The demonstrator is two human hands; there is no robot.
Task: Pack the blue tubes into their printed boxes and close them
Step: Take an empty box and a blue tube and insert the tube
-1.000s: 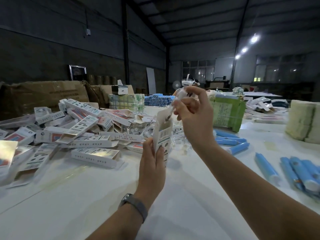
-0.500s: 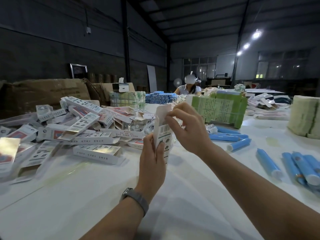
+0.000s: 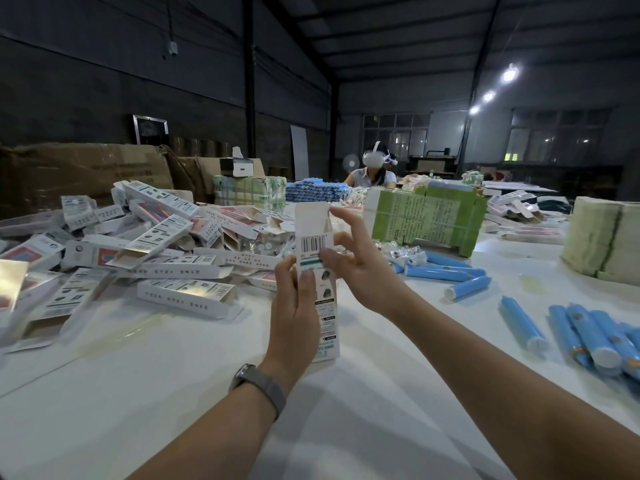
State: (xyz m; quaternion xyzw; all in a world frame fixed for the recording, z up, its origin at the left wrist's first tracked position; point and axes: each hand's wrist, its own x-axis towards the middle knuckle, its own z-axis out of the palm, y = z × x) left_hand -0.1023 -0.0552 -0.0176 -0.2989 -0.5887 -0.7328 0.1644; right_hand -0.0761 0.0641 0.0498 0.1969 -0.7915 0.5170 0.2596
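Note:
A white printed box stands upright above the white table, its top flap open and a barcode facing me. My left hand grips its lower half from the left. My right hand pinches the upper part, thumb on the front below the barcode and fingers behind by the open flap. What is inside the box is hidden. Loose blue tubes lie to the right, with more blue tubes near the right edge.
A heap of printed boxes covers the table's left side. A green bundle stands behind the hands and stacked pale sheets at the right. Brown cartons line the back left. A person sits opposite.
My right hand came down from above the box, where it held a small clear item at the opening, to the top of the box. The box has dropped lower and stands straighter.

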